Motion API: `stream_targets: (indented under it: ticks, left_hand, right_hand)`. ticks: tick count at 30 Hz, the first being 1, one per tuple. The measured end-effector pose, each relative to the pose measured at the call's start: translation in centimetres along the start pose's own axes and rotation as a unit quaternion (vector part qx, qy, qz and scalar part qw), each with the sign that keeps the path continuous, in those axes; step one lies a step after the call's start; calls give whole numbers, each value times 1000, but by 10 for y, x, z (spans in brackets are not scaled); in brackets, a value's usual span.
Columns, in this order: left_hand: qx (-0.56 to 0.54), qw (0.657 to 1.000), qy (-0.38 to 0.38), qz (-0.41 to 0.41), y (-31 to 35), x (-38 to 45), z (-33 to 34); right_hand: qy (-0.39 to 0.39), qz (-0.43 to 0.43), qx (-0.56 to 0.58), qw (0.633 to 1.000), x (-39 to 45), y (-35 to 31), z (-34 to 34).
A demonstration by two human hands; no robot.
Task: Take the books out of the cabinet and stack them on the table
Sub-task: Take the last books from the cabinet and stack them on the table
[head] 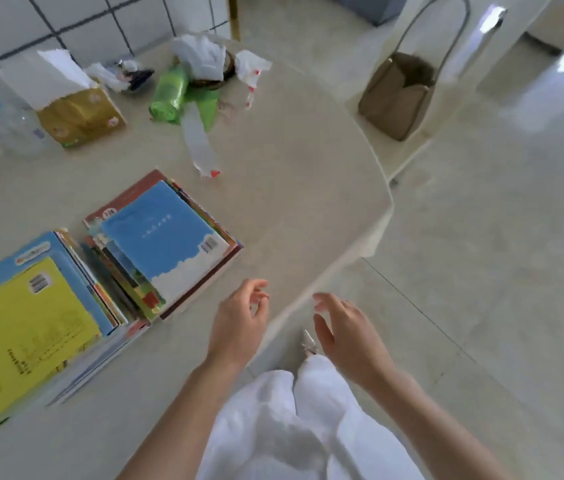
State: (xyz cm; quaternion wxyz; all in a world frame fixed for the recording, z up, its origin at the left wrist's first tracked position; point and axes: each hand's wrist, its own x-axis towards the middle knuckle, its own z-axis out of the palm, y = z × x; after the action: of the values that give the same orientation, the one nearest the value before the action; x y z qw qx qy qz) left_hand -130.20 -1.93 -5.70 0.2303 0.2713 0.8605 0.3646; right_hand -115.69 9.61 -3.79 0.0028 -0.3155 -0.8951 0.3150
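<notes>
The fingers point(259, 299) of our left hand point(239, 327) are loosely curled and hold nothing; those of our right hand point(346, 327) are spread and relaxed, also holding nothing. The left hand hovers over the near edge of the table point(291, 174), just right of the books, and the right hand hangs past the table's edge, over the floor point(481, 254).

We see two stacks of books on the table, side by side and touching or nearly so. The nearer left stack point(65, 306) has a yellow book point(20, 341) on top, lying over a larger blue one. The right stack point(169, 251) is topped by a blue book point(162, 233) with a white band along its near edge, and a red-covered book shows beneath it at the far side. The lower books in this stack are fanned out unevenly on the left.

Farther back on the table lie a tissue box point(76, 112), a roll of green bags point(169, 91), some white plastic bags point(200, 53) and clear bottles point(3, 123) at the left edge. Beyond the table a brown bag point(394, 95) sits on a chair. Our white trousers point(291, 427) fill the bottom of the view.
</notes>
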Motion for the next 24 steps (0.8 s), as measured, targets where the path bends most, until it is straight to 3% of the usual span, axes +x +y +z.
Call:
stream_targets:
  ticks: [5, 13, 18, 24]
  left_hand:
    - [29, 991, -113, 65, 28, -25, 26]
    - [75, 932, -271, 227, 88, -85, 111]
    - [75, 875, -360, 315, 118, -169, 184]
    - [70, 831, -447, 325, 132, -314, 264]
  right_hand:
    - [76, 110, 32, 990, -74, 30, 2]
    - [226, 272, 83, 932, -202, 69, -14]
    - [295, 382, 109, 869, -323, 101, -13]
    - [329, 462, 136, 813, -485, 132, -2]
